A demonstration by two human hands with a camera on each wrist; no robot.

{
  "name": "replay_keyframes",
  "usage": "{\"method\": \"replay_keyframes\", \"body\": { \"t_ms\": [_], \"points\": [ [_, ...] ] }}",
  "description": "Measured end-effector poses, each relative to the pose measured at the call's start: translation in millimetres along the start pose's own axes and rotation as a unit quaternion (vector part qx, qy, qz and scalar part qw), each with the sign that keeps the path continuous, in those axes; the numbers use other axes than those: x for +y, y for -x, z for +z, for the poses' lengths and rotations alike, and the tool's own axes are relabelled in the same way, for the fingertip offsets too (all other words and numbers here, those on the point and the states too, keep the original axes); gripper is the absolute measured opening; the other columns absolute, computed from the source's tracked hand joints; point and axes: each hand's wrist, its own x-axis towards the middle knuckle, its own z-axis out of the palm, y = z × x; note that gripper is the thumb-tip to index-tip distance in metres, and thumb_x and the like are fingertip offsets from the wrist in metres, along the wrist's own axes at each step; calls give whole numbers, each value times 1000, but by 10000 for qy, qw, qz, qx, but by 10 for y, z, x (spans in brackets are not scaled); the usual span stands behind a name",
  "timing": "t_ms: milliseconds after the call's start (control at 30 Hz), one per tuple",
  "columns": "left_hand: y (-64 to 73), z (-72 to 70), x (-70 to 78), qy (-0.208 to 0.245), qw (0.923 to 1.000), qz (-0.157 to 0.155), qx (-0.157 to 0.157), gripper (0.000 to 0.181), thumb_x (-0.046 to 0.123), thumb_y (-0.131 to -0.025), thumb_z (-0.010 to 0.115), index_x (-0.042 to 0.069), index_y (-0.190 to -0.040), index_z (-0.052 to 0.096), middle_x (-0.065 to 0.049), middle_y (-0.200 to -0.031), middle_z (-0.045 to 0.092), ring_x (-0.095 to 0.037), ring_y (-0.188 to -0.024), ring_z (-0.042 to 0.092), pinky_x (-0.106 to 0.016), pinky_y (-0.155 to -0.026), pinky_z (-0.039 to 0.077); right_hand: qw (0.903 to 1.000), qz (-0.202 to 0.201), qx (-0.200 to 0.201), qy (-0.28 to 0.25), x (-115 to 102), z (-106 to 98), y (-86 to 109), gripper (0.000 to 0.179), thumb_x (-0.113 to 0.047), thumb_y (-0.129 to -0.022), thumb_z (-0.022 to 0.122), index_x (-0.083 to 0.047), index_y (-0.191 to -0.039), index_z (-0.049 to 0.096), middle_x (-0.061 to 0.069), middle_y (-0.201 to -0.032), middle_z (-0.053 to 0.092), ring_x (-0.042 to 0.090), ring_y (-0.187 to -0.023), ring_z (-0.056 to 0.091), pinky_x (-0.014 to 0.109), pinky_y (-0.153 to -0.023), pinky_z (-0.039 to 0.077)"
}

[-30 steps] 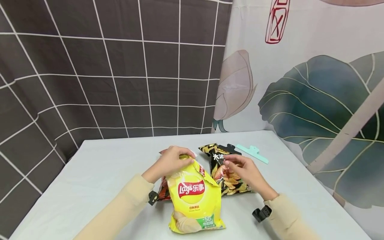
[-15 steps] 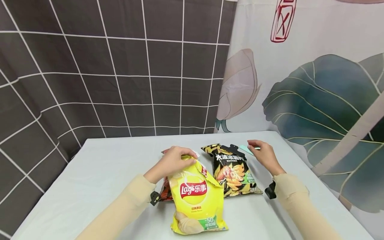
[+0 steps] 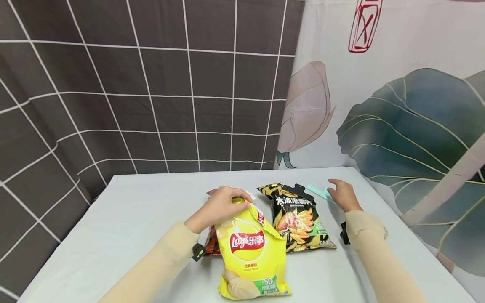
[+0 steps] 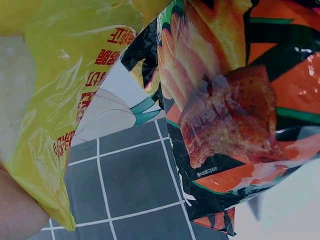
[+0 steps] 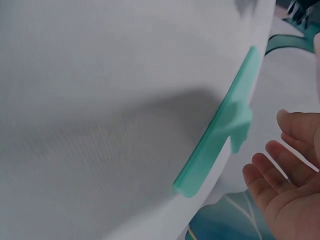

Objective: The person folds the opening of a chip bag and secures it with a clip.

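Observation:
My left hand (image 3: 222,207) grips the folded top edge of a yellow Lay's chip bag (image 3: 248,263), which leans toward me. Part of that hand (image 4: 20,210) shows at the lower left of the left wrist view, against the yellow bag (image 4: 65,90). Over at the right, my right hand (image 3: 344,196) hovers beside a mint-green bag clip (image 3: 316,192), fingers loosely bent with nothing in them. In the right wrist view a small gap separates the fingertips from the clip (image 5: 215,135), which lies on the table.
A black chip bag (image 3: 297,223) lies right of the yellow one, with a black bag clip (image 3: 299,191) at its top. Behind the yellow bag is a mostly hidden red-and-black chip bag (image 3: 213,242). The white table (image 3: 151,198) ends at a dark gridded curtain (image 3: 170,113).
From above the black chip bag, my right hand has moved right and back to the mint-green clip. My left hand keeps hold of the yellow bag. The head view has shifted slightly.

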Motion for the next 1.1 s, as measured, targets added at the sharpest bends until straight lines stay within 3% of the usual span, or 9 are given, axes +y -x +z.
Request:
{"method": "replay_keyframes", "body": {
  "t_ms": [200, 467, 767, 1100],
  "points": [
    [6, 12, 15, 9, 9999, 104, -61, 14, 17, -88, 67, 16, -100, 75, -5, -107, 71, -8, -66, 60, -22, -64, 53, 9991, 257, -298, 186, 102, -1, -31, 46, -3, -93, 51, 16, -134, 42, 39, -135, 42, 54, -125, 39, 61, -102, 36],
    [18, 16, 35, 15, 10000, 22, -80, 15, 17, -88, 66, 16, -100, 75, -5, -107, 71, -8, -64, 60, -22, -62, 53, 9973, 301, -554, 380, 116, 18, -44, 48, -4, -93, 52, 16, -134, 42, 39, -133, 43, 54, -122, 42, 59, -100, 38],
    [20, 9, 31, -10, 9999, 56, -83, 15, 16, -88, 66, 14, -101, 75, -6, -106, 71, -7, -64, 60, -21, -62, 53, 9950, 632, -702, 319, 125, 90, -66, 43, -2, -93, 55, 19, -129, 45, 40, -126, 49, 51, -110, 54, 54, -89, 48],
    [0, -2, 5, -38, 9999, 80, -72, 16, 16, -88, 67, 13, -102, 75, -5, -105, 71, -7, -65, 60, -21, -63, 53, 9964, 516, -639, 213, 112, 106, -117, 37, -1, -92, 57, 20, -121, 47, 39, -114, 55, 45, -95, 58, 50, -78, 49]
  ]
}}
